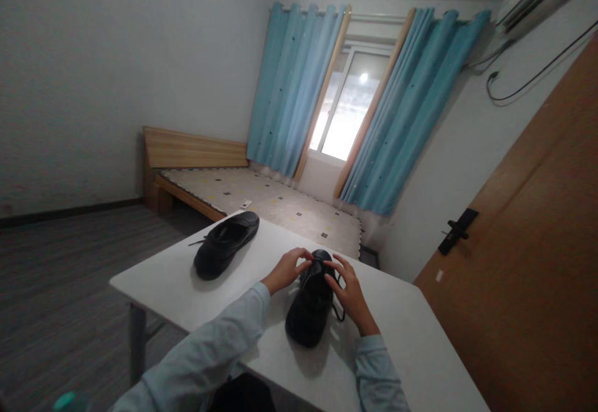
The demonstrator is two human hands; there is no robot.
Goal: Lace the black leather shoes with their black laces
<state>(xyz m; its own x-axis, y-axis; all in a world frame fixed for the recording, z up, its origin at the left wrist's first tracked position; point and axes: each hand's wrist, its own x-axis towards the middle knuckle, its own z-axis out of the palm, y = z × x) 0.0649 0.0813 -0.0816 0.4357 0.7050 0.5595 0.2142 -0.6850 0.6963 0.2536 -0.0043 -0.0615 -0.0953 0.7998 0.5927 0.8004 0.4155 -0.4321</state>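
Note:
On the white table, a black lace-up shoe stands in front of me, its heel end towards me. My left hand is at the far part of this shoe, fingers bent and the thumb and fingertips against its upper. From the other side, my right hand has its thumb and curved fingers at the same upper. A loose black lace loops out beside the shoe under my right hand. What the fingertips pinch is too small to make out. A second black shoe rests apart to the left, with a lace end sticking out.
Beyond the table is a wooden bed with a patterned mattress. Blue curtains hang by a window. A brown door with a black handle is close on the right. A green-capped item shows at bottom left.

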